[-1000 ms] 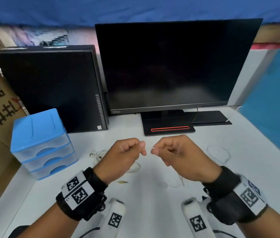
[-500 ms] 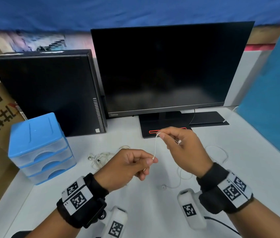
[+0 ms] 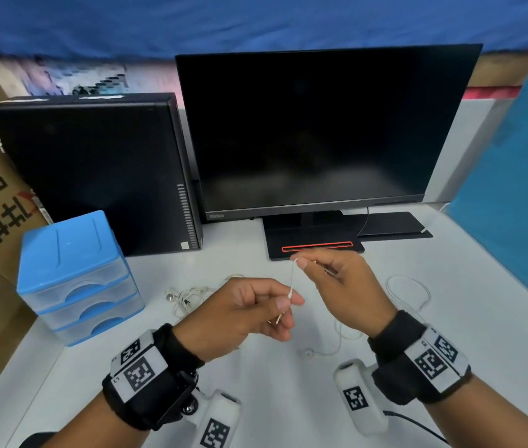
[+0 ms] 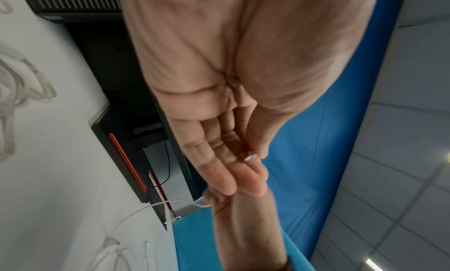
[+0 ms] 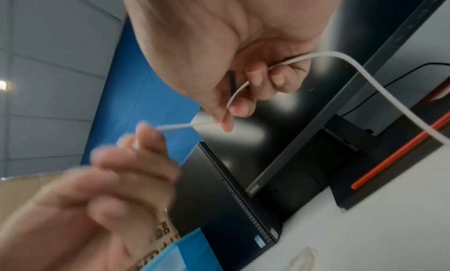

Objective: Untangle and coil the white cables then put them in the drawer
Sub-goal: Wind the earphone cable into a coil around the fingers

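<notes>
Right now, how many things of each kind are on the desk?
Monitor: 1
Computer tower: 1
Blue drawer unit: 1
Flat black box: 1
White cables: 2, the held cable and the tangled cable
Total: 6

The drawer unit [image 3: 75,279] stands left of the cable tangle [image 3: 191,297], before the computer tower [image 3: 94,173].

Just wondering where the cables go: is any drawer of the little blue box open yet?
No: in the head view all three drawers of the blue drawer box sit pushed in, fronts flush.
</notes>
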`<state>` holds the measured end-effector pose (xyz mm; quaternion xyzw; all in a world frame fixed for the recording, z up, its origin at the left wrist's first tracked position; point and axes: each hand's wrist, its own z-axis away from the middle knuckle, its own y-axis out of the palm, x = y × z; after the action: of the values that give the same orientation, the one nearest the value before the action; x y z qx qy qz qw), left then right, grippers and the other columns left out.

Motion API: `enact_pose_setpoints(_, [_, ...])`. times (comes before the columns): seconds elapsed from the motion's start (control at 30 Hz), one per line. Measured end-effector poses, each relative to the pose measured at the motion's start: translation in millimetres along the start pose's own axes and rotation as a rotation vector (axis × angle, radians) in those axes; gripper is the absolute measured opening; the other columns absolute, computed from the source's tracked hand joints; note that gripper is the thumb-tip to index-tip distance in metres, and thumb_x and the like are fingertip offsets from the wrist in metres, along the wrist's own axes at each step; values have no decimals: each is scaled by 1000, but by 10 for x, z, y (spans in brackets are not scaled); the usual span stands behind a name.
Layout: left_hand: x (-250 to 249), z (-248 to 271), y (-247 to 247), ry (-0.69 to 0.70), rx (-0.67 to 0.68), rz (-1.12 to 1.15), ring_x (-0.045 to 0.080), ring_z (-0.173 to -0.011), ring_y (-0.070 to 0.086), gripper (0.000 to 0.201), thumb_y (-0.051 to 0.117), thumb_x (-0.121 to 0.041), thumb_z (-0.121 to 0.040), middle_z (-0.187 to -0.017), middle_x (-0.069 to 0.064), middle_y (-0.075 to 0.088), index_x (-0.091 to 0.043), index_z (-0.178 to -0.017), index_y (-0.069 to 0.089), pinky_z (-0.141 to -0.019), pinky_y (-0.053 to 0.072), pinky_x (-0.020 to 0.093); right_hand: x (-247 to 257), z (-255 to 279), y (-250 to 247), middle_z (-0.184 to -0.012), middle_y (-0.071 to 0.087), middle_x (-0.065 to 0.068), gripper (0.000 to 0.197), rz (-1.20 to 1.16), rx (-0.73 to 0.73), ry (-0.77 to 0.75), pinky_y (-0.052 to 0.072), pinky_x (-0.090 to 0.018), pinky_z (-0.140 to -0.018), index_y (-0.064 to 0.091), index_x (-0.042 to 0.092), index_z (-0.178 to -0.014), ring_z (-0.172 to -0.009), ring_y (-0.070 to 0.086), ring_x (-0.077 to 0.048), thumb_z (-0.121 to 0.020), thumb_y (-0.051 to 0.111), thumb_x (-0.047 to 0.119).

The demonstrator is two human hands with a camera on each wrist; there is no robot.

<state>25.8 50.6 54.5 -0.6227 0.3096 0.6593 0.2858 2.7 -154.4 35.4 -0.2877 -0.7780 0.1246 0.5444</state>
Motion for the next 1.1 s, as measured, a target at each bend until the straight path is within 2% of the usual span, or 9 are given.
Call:
enact_pose_setpoints(0.13, [-69, 13, -61, 50, -66, 108, 18, -64, 62, 24, 56, -17, -89, -73, 6, 64, -5, -102, 73, -66, 54, 27, 13, 133, 183, -77, 72, 8, 29, 128, 198, -53, 55, -41, -73, 71, 39, -94, -73, 66, -14, -93, 44, 49])
enact_pose_setpoints(0.2, [-88, 20, -113, 48, -93, 131, 19, -68, 65, 24, 58, -17, -90, -76, 8, 66, -1, -103, 70, -67, 55, 26, 57, 155, 232, -69, 68, 5, 32, 126, 191, -100, 53, -41, -66, 69, 38, -93, -65, 61, -16, -93, 41, 51])
enact_pose_setpoints(0.4, [-122, 63, -94, -44, 16, 92, 23, -72, 68, 26, 57, -17, -92, -77, 10, 68, -7, -113, 69, -71, 56, 29, 40, 71, 123, -92, 75, 13, 23, 47, -3, -91, 56, -41, -80, 73, 31, -103, -86, 69, -9, -96, 53, 40])
enact_pose_setpoints(0.53, [-114, 65, -33, -22, 63, 78, 25, -86, 72, 20, 55, -18, -95, -88, 10, 72, -3, -100, 68, -80, 56, 30, 33, 85, 122, -96, 73, 22, 23, 68, 52, -85, 56, -36, -83, 74, 33, -103, -91, 68, -3, -96, 53, 36])
enact_pose_setpoints(0.67, [-129, 33, -53, 83, -135, 169, 29, -96, 72, 24, 55, -19, -88, -96, 15, 74, -1, -94, 70, -81, 57, 28, 58, 183, 211, -64, 61, 16, 19, 176, 250, -164, 47, -31, -60, 65, 33, -88, -62, 57, -11, -94, 48, 38])
enact_pose_setpoints(0.77, [-97, -26, -122, 145, -311, 271, 30, -96, 72, 25, 57, -19, -84, -94, 16, 75, -2, -96, 71, -79, 59, 28, 104, 304, 321, -64, 58, 0, 32, 336, 395, -239, 46, -34, -61, 58, 18, -79, -60, 49, -19, -100, 46, 39])
enact_pose_setpoints(0.9, [33, -105, -243, 194, -489, 48, 27, -95, 73, 18, 55, -8, -94, -94, 15, 76, -1, -102, 69, -80, 58, 25, 289, 404, 349, -61, 50, 0, 35, 404, 548, -287, 46, -35, -63, 50, 17, -75, -58, 45, -20, -102, 40, 37])
enact_pose_setpoints(1.0, [141, -140, -304, 212, -526, -95, 23, -93, 73, 19, 52, -5, -97, -93, 12, 76, 0, -102, 70, -80, 58, 24, 500, 439, 232, -58, 41, 4, 31, 384, 632, -295, 43, -35, -62, 45, 22, -75, -57, 41, -19, -103, 40, 33])
enact_pose_setpoints(1.1, [195, -125, -298, 249, -475, -257, 16, -91, 73, 20, 52, -6, -98, -91, 6, 77, -6, -98, 72, -84, 56, 24, 687, 408, 69, -54, 46, 11, 24, 242, 580, -269, 36, -21, -56, 60, 20, -89, -52, 45, -10, -104, 43, 30])
